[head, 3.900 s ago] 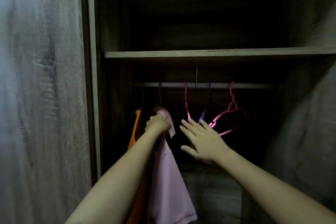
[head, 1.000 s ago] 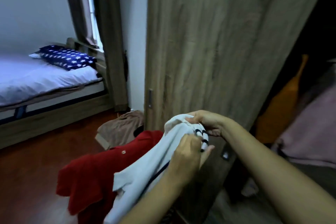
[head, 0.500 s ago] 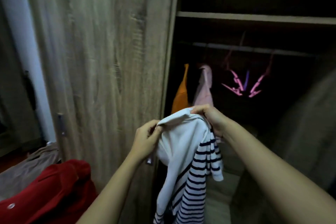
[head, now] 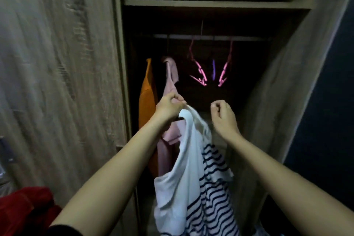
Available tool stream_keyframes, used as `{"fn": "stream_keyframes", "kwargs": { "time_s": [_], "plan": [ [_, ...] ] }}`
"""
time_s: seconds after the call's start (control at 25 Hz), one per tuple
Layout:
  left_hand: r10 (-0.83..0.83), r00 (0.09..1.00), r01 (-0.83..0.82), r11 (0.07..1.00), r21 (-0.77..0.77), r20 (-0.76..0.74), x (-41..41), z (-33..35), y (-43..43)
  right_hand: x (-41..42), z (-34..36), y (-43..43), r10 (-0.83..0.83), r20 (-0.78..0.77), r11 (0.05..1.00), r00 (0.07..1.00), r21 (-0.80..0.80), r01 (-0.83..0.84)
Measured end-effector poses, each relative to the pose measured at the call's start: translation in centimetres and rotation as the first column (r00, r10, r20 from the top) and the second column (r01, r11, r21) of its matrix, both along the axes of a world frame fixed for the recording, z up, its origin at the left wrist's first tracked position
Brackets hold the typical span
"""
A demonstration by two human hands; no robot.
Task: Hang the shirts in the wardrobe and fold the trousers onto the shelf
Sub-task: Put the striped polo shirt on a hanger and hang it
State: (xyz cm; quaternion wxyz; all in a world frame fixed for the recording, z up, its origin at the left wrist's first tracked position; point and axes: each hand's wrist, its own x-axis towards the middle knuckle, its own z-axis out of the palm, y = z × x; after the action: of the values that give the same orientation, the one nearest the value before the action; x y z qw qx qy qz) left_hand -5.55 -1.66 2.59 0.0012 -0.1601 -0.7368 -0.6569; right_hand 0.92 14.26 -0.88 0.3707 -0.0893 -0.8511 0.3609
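Your left hand [head: 169, 108] holds a shirt [head: 188, 161] before two hung shirts [head: 170, 76] at the left of the rail [head: 249, 38]. Hangers [head: 200, 72] hang right of them, under the shelf [head: 210, 4].

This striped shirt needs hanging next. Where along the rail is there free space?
The rail is bare between the right pink hanger and the wardrobe's right wall. The left end is crowded: orange shirt and pink shirt hang close together.
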Motion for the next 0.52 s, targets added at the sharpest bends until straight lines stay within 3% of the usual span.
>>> {"fn": "stream_keyframes", "kwargs": {
  "time_s": [0.12, 0.2, 0.28, 0.36, 0.52],
  "plan": [
    [-0.024, 0.994, 0.012, 0.994, 0.109, 0.111, 0.1, 0.0, 4.3, 4.2, -3.4, -1.9, 0.103, -0.132, 0.975, 0.986, -0.181, -0.126],
    [-0.011, 0.992, -0.009, 0.987, 0.158, 0.126, 0.9, 0.5, 6.2, 5.8, -5.9, -2.7, 0.139, -0.050, 0.986, 0.989, -0.082, -0.143],
    [0.005, 0.992, -0.030, 0.980, 0.199, 0.125, 1.6, 1.1, 7.3, 6.2, -7.7, -2.3, 0.060, 0.090, 0.997, 0.994, 0.045, -0.064],
    [0.033, 0.992, -0.061, 0.968, 0.243, 0.119, 1.6, 1.6, 7.3, 6.7, -9.0, -0.8, 0.010, 0.127, 0.990, 0.992, 0.139, -0.027],
    [0.232, 0.954, -0.279, 0.918, 0.282, 0.189, -0.9, 2.2, 5.0, 8.4, -11.0, 4.0, 0.018, 0.198, 0.956, 0.980, 0.284, -0.075]
  ]
}}
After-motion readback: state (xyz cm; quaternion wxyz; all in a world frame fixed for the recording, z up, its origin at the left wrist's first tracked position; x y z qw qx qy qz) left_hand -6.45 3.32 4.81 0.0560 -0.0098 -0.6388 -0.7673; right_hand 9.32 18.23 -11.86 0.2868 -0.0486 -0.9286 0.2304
